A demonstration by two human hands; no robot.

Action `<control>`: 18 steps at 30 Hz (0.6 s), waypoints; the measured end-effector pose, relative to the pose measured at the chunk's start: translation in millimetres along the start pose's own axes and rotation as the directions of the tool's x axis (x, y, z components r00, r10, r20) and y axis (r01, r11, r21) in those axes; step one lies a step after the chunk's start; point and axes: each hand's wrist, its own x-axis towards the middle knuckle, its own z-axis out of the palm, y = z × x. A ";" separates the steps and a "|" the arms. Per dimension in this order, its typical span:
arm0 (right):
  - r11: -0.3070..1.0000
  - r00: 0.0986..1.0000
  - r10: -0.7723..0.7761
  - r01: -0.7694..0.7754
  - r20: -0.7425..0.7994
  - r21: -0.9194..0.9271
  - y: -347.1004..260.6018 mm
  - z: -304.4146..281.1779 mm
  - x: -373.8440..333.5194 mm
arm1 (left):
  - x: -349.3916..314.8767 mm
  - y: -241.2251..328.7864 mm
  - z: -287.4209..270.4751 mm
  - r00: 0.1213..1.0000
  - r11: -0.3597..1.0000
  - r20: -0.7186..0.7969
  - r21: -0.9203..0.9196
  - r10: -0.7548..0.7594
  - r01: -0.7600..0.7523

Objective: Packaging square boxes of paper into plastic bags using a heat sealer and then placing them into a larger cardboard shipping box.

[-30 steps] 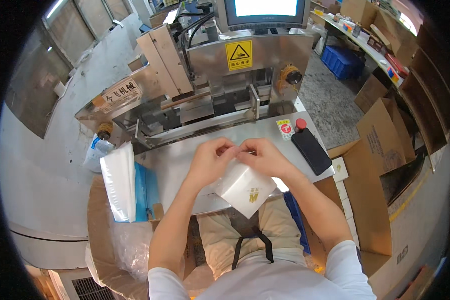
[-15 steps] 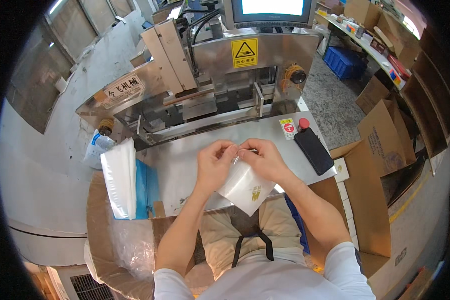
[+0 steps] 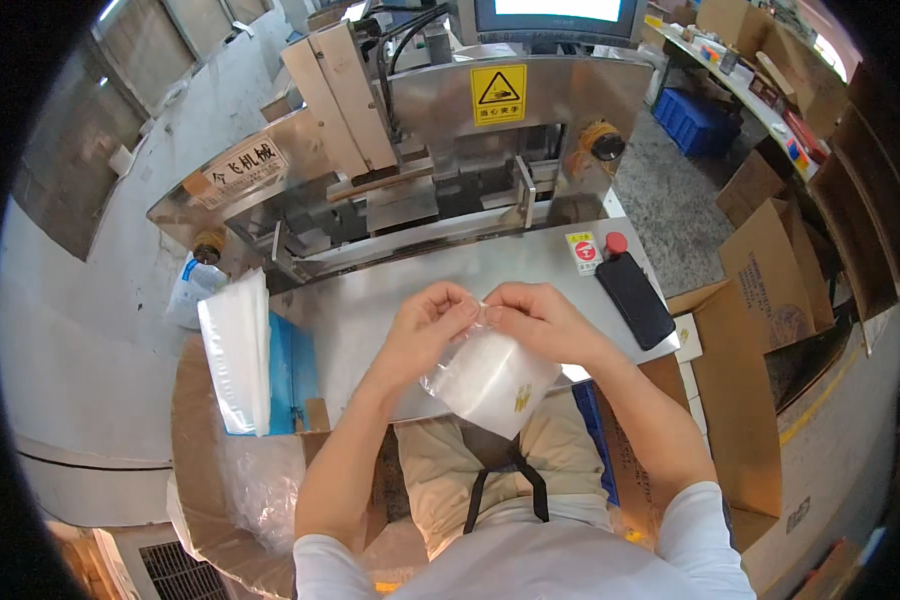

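Note:
Between my hands hangs a white packet with a gold print, inside a clear plastic bag. My left hand pinches the top edge of the bag with thumb and fingertips. Right beside it, my right hand is closed on the same edge, thumb on the near side. The two thumbs almost meet. The packet tilts, one corner pointing down over the front edge of the steel worktop. Exactly how the film lies between my fingertips is hidden.
Behind stands a steel machine. On the worktop's right are a red button and a black phone. A stack of clear bags leans in a blue holder at left. At right, an open carton holds small white boxes.
The packet has turned and now shows more of its white face and the loose film at its left side. My hands have shifted slightly right, still pinching the bag.

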 end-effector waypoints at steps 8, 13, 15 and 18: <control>0.908 0.982 -0.174 0.187 0.068 -0.374 0.9 6.0 10.7 | -4.1 43.4 -7.1 0.994 0.787 0.109 0.616 -0.027 -0.047; 0.892 0.964 -0.267 0.240 -0.017 -0.384 -0.7 13.2 17.3 | -3.7 38.3 -6.9 0.973 0.628 0.145 0.744 0.181 -0.228; 0.893 0.956 -0.289 0.249 -0.054 -0.375 0.3 17.0 18.8 | -5.8 25.5 -9.3 0.979 0.722 0.085 0.664 0.184 -0.193; 0.891 0.948 -0.310 0.265 -0.068 -0.369 -0.5 20.6 19.4 | -4.8 6.7 -12.5 0.980 0.853 -0.005 0.493 0.200 -0.171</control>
